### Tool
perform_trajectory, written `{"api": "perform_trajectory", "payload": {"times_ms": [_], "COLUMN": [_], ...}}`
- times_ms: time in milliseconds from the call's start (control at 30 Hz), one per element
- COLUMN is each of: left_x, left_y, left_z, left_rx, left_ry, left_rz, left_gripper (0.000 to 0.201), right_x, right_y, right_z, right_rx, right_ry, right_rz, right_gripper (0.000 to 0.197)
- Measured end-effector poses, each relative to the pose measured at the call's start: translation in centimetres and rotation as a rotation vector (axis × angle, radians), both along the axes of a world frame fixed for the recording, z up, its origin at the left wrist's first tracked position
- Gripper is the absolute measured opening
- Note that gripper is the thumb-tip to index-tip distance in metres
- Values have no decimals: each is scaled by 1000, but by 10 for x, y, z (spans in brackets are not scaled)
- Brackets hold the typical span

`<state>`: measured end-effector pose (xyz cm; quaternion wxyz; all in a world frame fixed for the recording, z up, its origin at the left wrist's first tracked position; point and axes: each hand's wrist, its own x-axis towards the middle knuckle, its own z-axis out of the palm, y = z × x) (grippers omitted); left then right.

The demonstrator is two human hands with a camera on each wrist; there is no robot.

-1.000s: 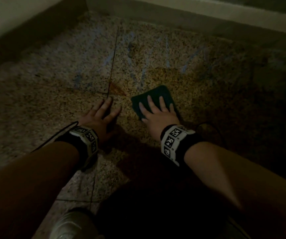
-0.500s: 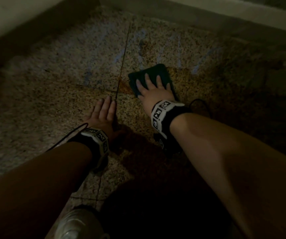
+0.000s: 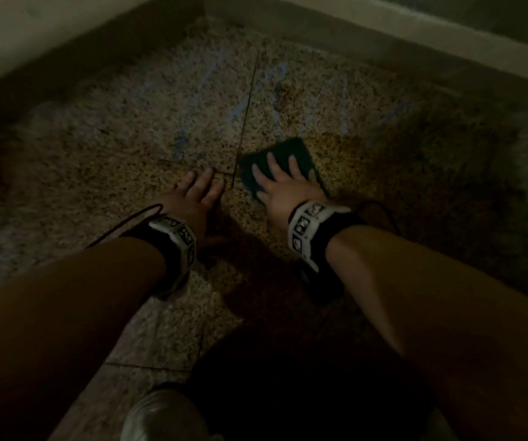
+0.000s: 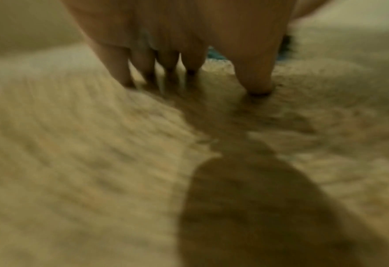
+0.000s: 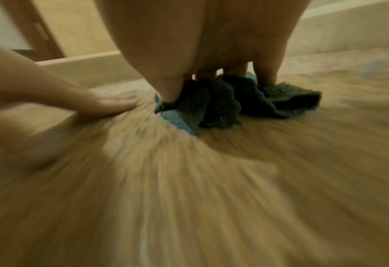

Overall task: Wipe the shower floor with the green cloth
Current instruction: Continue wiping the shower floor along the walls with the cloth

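Observation:
The dark green cloth (image 3: 294, 157) lies folded on the speckled shower floor (image 3: 129, 148), just right of a tile joint. My right hand (image 3: 283, 183) presses flat on the cloth with spread, straight fingers. In the right wrist view the cloth (image 5: 223, 106) bunches under the fingertips (image 5: 168, 94), and the picture is streaked with motion. My left hand (image 3: 194, 195) rests flat on the bare floor to the left of the cloth, fingers straight and together. It shows again in the left wrist view as a left hand (image 4: 177, 54) with its tips on the floor.
A low pale curb (image 3: 383, 23) runs along the far side and another wall (image 3: 33, 36) along the left, meeting in a corner. Light streaks (image 3: 205, 100) mark the floor beyond the hands. A shoe (image 3: 157, 415) shows at the bottom edge. The floor at right lies in shadow.
My right hand slid the cloth away from me and then back toward me and to the right. The left hand stayed flat on the floor beside it.

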<state>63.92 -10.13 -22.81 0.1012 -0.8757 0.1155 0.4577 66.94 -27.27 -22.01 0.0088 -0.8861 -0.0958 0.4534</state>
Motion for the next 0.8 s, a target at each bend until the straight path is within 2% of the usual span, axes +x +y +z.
{"api": "perform_trajectory", "payload": {"times_ms": [133,333,500,633,700,800], "left_x": [15,16,14,3,3,3], "left_y": [9,10,13,28,34,41], "left_z": [-6,2,17,9,5,0], "left_rx": [27,-4,-59,-116,-125,-115], "left_ry": [53,102,90,39,11,-45], "left_rz": [-59,-85,-77,31,50,84], "left_gripper": [106,99,93,94,93,98], "right_x": [26,-3,-3,1,-5,-17], "right_y": [26,23,29,17,8,3], "right_z": [5,13,26,17,7,-2], "right_rx": [-35,-70,-122,-228,-182,-75], "right_ry": [23,94,178,82,25,-67], "right_rz": [-65,27,-28,148,185,136], "right_gripper": [57,58,87,75,68,62]}}
